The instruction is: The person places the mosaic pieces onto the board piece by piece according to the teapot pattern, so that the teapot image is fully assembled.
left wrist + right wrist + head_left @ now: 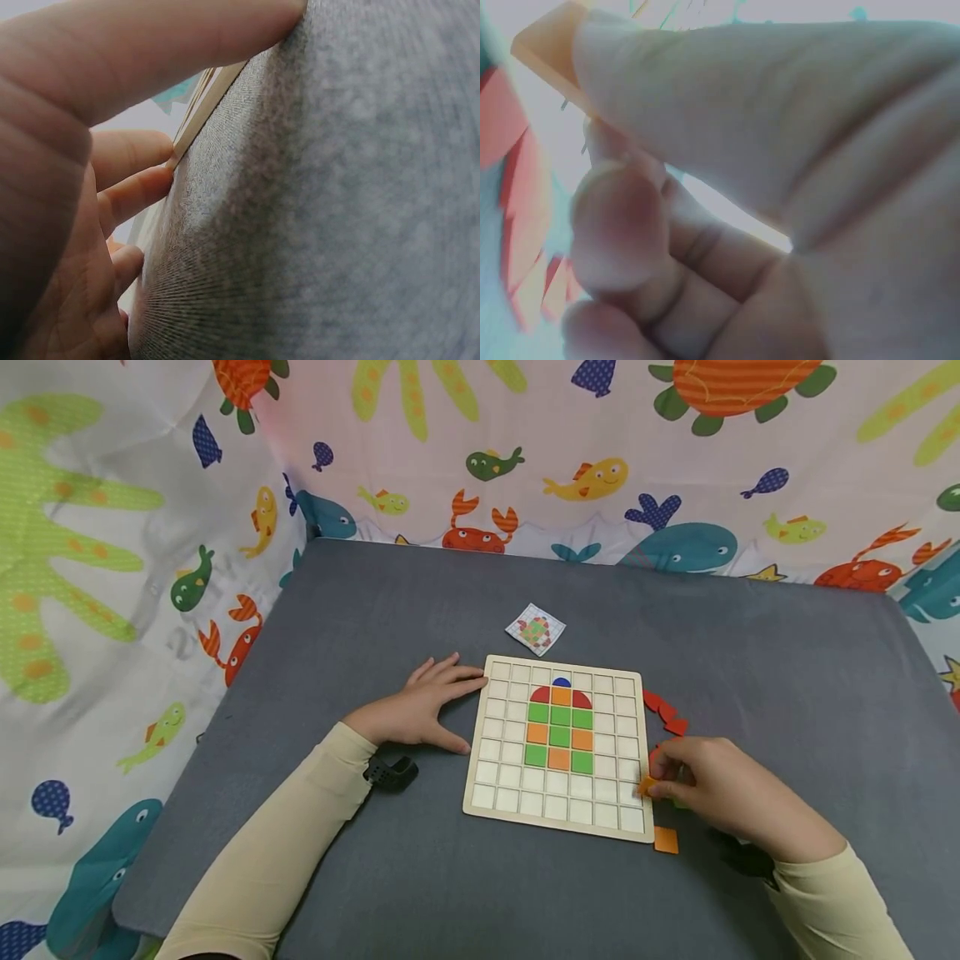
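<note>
A pale wooden grid board (506,797) lies on the grey table. Green and orange square tiles (560,737) fill cells in its middle, with red quarter-round tiles (540,695) and a blue half-round tile (561,682) above them. My left hand (420,706) is spread at the board's left edge, its fingertips touching the rim; the left wrist view shows the fingers (135,157) against that edge. At the right edge my right hand (708,781) pinches an orange tile (551,49) between thumb and fingers.
Several red pieces (663,710) lie along the board's right side. An orange square tile (666,840) rests by the lower right corner, and a green bit shows under the right hand. Behind the board is a small pattern card (536,629). A sea-animal curtain (450,460) hangs behind the table.
</note>
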`<state>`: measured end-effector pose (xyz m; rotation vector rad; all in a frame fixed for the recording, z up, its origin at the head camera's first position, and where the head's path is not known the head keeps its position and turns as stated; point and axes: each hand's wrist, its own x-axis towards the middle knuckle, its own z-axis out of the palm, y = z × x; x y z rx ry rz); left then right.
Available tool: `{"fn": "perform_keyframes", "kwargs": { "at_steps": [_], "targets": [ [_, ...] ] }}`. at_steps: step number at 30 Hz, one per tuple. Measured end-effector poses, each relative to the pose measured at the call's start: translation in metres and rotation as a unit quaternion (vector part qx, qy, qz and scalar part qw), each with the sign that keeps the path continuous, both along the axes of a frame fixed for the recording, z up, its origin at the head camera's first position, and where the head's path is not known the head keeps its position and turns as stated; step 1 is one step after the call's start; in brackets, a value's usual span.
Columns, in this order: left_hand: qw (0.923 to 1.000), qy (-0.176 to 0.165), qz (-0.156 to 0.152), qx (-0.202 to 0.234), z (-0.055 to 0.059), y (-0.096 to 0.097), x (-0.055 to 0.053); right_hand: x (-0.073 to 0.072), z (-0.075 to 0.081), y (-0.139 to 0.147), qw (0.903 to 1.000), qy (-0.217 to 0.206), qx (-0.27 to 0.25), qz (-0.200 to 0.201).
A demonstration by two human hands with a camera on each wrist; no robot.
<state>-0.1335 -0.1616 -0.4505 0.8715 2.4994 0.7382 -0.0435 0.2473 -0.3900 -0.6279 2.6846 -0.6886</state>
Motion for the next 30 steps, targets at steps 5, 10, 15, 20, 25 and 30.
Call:
{"fn": "perform_keyframes", "kwargs": {
  "at_steps": [5, 10, 15, 20, 25, 30],
  "targets": [
    [1.0, 0.002, 0.001, 0.002, -0.001, -0.002, 0.0, -0.009, 0.001, -0.022, 0.9992, 0.016, -0.001, 0.037],
    [1.0, 0.002, -0.001, 0.003, -0.001, -0.002, 0.001, -0.013, -0.002, -0.043, 0.9974, 0.013, -0.005, 0.07],
    [1.0, 0.004, -0.003, 0.003, -0.001, -0.001, 0.0, -0.015, -0.003, -0.058, 0.995, 0.018, -0.012, 0.097],
    [1.0, 0.004, -0.004, 0.001, -0.001, -0.002, -0.001, -0.018, -0.006, -0.065, 0.994, 0.002, -0.011, 0.109],
    [1.0, 0.0, -0.004, 0.001, 0.0, -0.002, 0.0, -0.02, -0.013, -0.066, 0.9938, -0.003, -0.008, 0.111],
    [1.0, 0.002, -0.003, 0.0, 0.0, -0.002, 0.0, -0.02, -0.02, -0.065, 0.9938, 0.016, -0.01, 0.109]
  ]
}}
